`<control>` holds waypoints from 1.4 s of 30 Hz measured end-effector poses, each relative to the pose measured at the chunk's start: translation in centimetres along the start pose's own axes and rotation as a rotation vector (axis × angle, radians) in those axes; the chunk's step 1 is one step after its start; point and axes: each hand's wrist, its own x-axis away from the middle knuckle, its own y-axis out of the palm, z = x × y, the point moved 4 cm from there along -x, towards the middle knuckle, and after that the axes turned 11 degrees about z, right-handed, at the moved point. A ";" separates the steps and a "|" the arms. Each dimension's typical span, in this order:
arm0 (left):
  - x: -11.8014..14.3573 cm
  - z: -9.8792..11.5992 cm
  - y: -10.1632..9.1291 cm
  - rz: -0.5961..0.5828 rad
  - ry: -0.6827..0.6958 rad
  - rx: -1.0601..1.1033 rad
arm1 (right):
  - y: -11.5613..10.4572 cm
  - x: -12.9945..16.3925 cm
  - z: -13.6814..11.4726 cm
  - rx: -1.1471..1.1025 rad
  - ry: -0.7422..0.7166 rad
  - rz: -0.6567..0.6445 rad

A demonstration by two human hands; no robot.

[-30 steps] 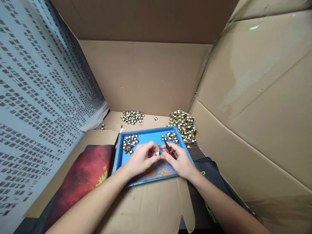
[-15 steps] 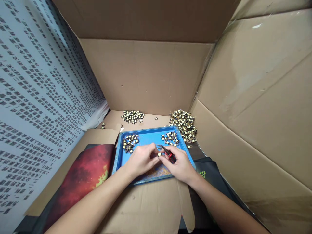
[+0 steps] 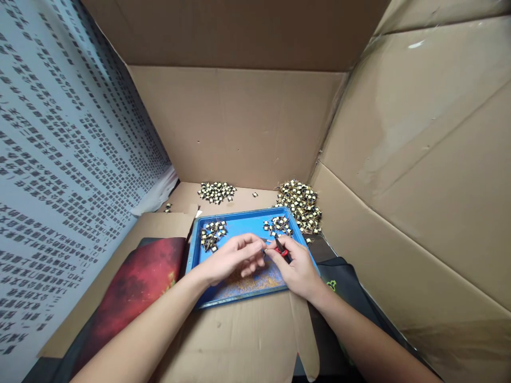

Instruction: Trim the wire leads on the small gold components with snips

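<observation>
My right hand (image 3: 296,266) is closed around red-and-black-handled snips (image 3: 283,252), their dark pointed end showing above the thumb. Over the middle of a blue tray (image 3: 239,215), my left hand (image 3: 237,258) meets the right fingertips. Its thumb and forefinger pinch a small wire-wound transformer, mostly hidden, with only a dark bit of it showing between the hands. The other left fingers are curled loosely beneath. Similar transformers, yellow-topped with thin wires, lie in a left group (image 3: 213,234) and a right group (image 3: 278,225) inside the tray.
Copper-coloured wire scraps (image 3: 255,282) litter the tray's near side. Behind it are a smaller transformer pile (image 3: 216,192) and a larger one (image 3: 301,205). Cardboard walls (image 3: 239,122) rise at the back and right. A red-patterned mat (image 3: 136,287) lies left, a black mat (image 3: 345,282) right.
The transformer's yellow top, visible between my fingertips before, is now hidden. My left hand has turned, its lower fingers now showing. The snips have tilted more upright in my right hand.
</observation>
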 end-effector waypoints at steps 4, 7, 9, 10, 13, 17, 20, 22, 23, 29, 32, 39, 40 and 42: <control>0.0 -0.3 0.1 -0.038 -0.047 0.006 | 0.2 0.0 -0.1 0.003 -0.043 -0.041; -0.2 -0.3 -0.2 0.009 -0.022 0.045 | 0.3 -0.1 0.0 0.011 -0.038 -0.047; -0.4 -0.3 -0.3 0.023 -0.014 0.088 | 0.2 -0.1 0.3 -0.022 0.008 -0.040; -0.4 -0.2 -0.4 0.031 -0.002 0.112 | 0.2 -0.1 0.5 -0.059 0.048 -0.046; -0.5 0.0 -0.6 0.074 0.060 0.185 | 0.4 0.1 1.4 -0.175 0.203 -0.117; -0.6 0.3 -1.2 0.175 0.129 0.215 | 0.4 0.0 1.7 -0.227 0.273 -0.164; -0.8 0.6 -1.6 0.235 0.154 0.227 | 0.5 -0.2 1.3 -0.209 0.198 -0.151; -0.8 0.6 -1.7 0.242 0.154 0.228 | 0.6 -0.4 1.2 -0.169 0.156 -0.144; -0.8 0.6 -1.6 0.242 0.154 0.227 | 0.6 -0.4 1.2 -0.146 0.138 -0.136; -0.6 0.6 -1.4 0.225 0.159 0.224 | 0.0 -0.5 0.7 0.034 -0.010 -0.070; -0.6 0.6 -1.4 0.233 0.158 0.219 | -0.2 -0.5 0.5 0.072 -0.032 -0.049; -0.4 0.6 -1.1 0.204 0.156 0.195 | -0.2 -0.3 0.9 0.044 0.019 -0.014; -0.4 0.6 -1.1 0.196 0.159 0.193 | -0.2 -0.3 1.0 0.040 0.033 -0.014; -0.4 0.7 -1.1 0.191 0.164 0.191 | -0.2 -0.2 1.1 0.037 0.052 -0.017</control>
